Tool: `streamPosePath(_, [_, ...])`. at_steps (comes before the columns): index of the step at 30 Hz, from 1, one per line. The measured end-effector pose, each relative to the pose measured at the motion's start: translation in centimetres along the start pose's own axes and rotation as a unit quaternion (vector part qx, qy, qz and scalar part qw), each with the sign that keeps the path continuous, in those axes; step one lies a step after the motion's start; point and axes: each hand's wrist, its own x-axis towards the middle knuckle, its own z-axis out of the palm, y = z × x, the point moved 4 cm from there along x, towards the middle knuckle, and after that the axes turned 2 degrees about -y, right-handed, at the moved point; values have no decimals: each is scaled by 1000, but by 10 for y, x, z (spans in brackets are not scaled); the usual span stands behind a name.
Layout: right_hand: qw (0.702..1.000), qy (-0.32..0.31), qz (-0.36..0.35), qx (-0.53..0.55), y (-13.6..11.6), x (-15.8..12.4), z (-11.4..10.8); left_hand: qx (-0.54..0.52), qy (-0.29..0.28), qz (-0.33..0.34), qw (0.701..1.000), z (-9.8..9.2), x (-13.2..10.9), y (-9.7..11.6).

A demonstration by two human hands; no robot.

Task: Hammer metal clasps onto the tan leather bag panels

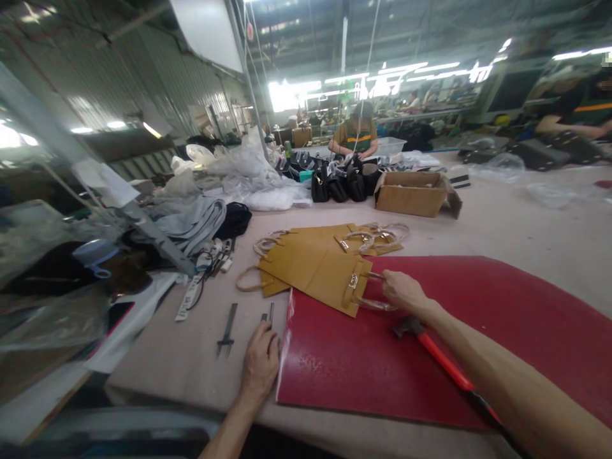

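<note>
My right hand (405, 292) is closed around the wrapped handle of a mustard-coloured bag panel (322, 271). This panel carries a metal fitting near its right end and lies partly over the red board (363, 370). Several similar panels with looped handles are fanned out beneath and behind it. My left hand (261, 358) rests on the table left of the board, its fingers curled at a small metal tool (271, 312) that sticks out past the fingertips. A caliper-like tool (227, 331) lies to its left. Under my right forearm is a hammer (444, 362) with a red handle.
A cardboard box (411, 199) and several black bags (339, 185) stand at the back. Clear plastic wrapping (258, 185) is heaped at the back left. A slanted metal post (157, 239) rises at the left, near a lidded jar (109, 271). A co-worker (356, 134) sits across the table.
</note>
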Motion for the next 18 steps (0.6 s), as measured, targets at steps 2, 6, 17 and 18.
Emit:
streamPosePath(2, [999, -3, 10, 36, -4, -8, -7, -8, -9, -5, 1000, -3, 0, 3])
streamPosePath(6, [992, -14, 72, 106, 4, -51, -11, -23, -19, -17, 999, -10, 3, 13])
streamPosePath(17, [885, 4, 279, 373, 71, -280, 106, -57, 23, -35, 997, -21, 6, 18])
streamPosePath(18, [876, 28, 290, 385, 69, -285, 114, -59, 38, -48, 996, -24, 7, 17])
